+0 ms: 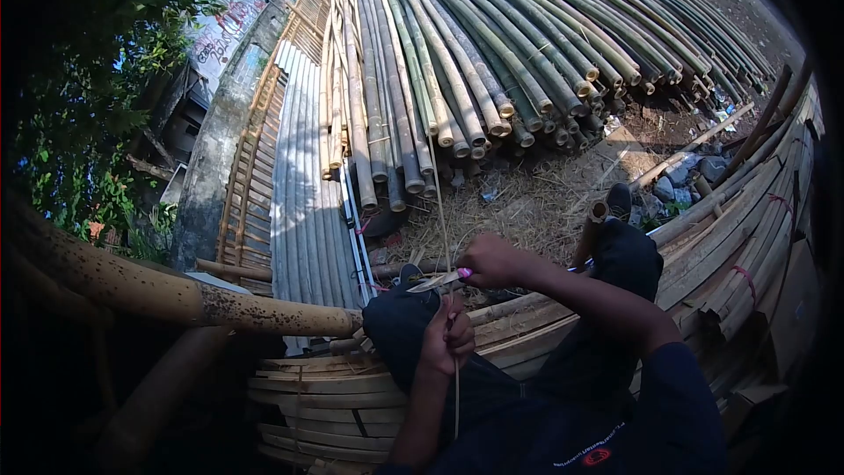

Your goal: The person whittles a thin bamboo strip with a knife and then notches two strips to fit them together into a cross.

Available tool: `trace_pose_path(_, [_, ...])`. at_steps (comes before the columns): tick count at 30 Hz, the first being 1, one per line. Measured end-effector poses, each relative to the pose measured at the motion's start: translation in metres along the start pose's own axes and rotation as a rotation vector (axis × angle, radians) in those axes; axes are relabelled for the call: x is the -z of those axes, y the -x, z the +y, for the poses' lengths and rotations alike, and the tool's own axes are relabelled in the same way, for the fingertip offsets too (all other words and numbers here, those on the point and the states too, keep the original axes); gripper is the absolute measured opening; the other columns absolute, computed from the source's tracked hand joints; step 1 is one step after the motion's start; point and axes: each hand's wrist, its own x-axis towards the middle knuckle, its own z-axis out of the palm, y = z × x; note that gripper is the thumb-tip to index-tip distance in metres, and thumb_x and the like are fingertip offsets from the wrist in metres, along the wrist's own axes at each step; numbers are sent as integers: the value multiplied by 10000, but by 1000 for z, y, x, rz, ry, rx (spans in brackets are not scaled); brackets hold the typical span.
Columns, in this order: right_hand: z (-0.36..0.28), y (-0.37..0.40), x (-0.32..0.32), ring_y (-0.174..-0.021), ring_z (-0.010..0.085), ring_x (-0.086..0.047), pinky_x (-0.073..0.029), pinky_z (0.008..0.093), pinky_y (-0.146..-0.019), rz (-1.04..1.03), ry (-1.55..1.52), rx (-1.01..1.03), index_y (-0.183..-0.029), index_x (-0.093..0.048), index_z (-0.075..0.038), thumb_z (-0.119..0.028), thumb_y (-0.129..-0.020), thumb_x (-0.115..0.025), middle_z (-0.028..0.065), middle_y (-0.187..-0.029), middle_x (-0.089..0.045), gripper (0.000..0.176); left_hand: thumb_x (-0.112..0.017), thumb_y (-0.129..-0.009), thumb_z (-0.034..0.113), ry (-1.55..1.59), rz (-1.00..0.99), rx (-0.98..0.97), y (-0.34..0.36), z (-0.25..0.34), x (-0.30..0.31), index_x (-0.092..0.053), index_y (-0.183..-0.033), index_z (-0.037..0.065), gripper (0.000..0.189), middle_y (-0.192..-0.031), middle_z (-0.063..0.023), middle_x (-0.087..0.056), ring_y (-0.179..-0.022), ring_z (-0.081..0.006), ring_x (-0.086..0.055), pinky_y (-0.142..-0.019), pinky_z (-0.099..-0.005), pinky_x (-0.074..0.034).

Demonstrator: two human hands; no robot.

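While left hand (pixel 447 334) grips thin bamboo strip (pixel 443 222) over lap (pixel 492 391), strip running toward far bamboo poles (pixel 471 60), right hand (pixel 494 260) holds knife (pixel 434 282) across strip, just beyond left hand. Hazard: knife slipping off strip could cut left hand; uneven pressure could snap strip.

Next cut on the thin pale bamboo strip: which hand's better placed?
Right, likely: the right hand holds the pink-handled metal knife close to the thin pale bamboo strip. The left hand grips that strip below the knife.
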Motion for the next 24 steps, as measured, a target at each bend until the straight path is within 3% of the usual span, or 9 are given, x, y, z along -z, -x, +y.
trace_pose_path(2, [-1, -1, -3, -605, 382, -599, -473, 474, -560, 35, 0, 19, -626, -619, -71, -238, -708, -586, 168, -594, -583, 189, -347, -1004, 390, 91, -61, 46, -2, -6, -1, -395, -827, 143, 307, -484, 50, -233, -385, -41, -181, -340, -193, -150])
trace_pose_path(5, [5, -4, 6, -576, 365, -606, -469, 467, -525, -17, 121, 71, -613, -622, -85, -261, -699, -599, 155, -574, -581, 197, -339, -1008, 380, -267, 160, -89, 1, -20, -17, -383, -814, 145, 308, -478, 55, -221, -369, -42, -164, -326, -188, -153])
trace_pose_path(10, [32, -13, -1, -543, 331, -616, -471, 444, -496, 127, 269, -129, -603, -634, -105, -277, -695, -615, 143, -559, -583, 196, -330, -1014, 362, -224, 153, -96, -7, -8, -12, -390, -816, 146, 300, -488, 55, -225, -369, -33, -162, -323, -177, -154])
trace_pose_path(18, [32, -14, -6, -562, 342, -624, -475, 443, -499, 120, 258, -73, -585, -633, -89, -282, -694, -632, 139, -563, -592, 221, -338, -1012, 363, -218, 173, -72, -4, -18, -12, -391, -807, 150, 300, -488, 56, -221, -371, -31, -158, -326, -172, -156])
trace_pose_path(22, [21, -19, -12, -569, 345, -628, -474, 449, -497, 75, 212, -219, -593, -644, -83, -264, -709, -623, 155, -578, -601, 216, -342, -1011, 364, -171, 210, -94, -10, -4, -9, -391, -801, 148, 305, -502, 57, -235, -380, -24, -166, -330, -168, -163])
trace_pose_path(24, [21, -18, -16, -580, 343, -633, -484, 453, -522, 97, 214, -189, -613, -659, -81, -283, -746, -615, 166, -595, -608, 246, -340, -1012, 364, -199, 212, -88, -4, -2, -5, -388, -805, 145, 305, -503, 56, -234, -380, -26, -169, -329, -168, -163])
